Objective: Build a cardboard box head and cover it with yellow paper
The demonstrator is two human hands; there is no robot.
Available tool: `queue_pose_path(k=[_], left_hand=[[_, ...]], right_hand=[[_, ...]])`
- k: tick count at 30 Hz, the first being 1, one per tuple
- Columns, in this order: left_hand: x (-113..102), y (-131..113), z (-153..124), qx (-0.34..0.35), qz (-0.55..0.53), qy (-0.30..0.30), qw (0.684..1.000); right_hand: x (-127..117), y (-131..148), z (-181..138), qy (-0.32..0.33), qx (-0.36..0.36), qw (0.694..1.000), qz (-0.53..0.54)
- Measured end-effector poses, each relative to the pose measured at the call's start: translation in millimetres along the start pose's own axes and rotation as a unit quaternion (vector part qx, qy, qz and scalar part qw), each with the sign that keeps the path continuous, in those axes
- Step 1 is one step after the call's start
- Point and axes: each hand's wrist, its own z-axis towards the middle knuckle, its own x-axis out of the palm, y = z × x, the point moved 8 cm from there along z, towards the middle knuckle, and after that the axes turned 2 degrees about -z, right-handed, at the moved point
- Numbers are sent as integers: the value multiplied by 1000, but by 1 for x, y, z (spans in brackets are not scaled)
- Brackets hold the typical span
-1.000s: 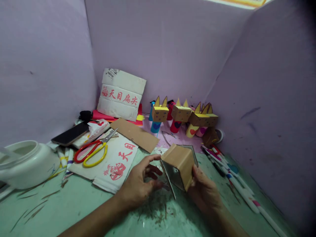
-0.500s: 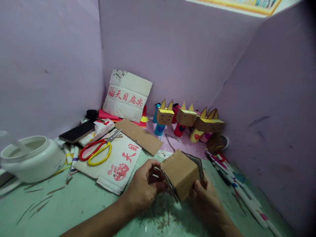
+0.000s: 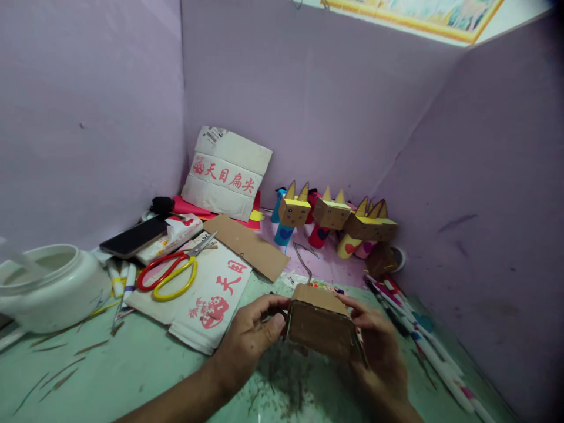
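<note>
Between my two hands is a small brown cardboard box, raised over the green tabletop. Its hollow side now faces me, with rough cut edges around it. My left hand grips the box's left edge with thumb and fingers. On the opposite side my right hand is closed around the right edge, its lower fingers partly hidden. Red-and-yellow-handled scissors lie on a flattened white carton piece left of the box. A brown cardboard strip lies just behind that piece.
Several cardboard-headed, horned figures on coloured tubes stand at the back. Markers line the right side. A white pot and a phone are at left. Another white carton piece leans on the wall. Cardboard scraps litter the tabletop.
Both hands have turned the box, so its hollow side shows instead of the closed top and side. My right hand has come up along its right edge.
</note>
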Motion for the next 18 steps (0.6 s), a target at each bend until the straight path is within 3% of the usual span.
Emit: queue_pose_path(k=[6, 13, 18], left_hand=[[-9, 12, 2, 6, 71, -45, 996], [-10, 16, 6, 31, 138, -57, 988], [-10, 19, 5, 9, 211, -65, 975]], right_hand=[[15, -7, -5, 24, 27, 997, -74], [28, -16, -12, 119, 121, 985, -16], [30, -27, -14, 126, 131, 983, -30]])
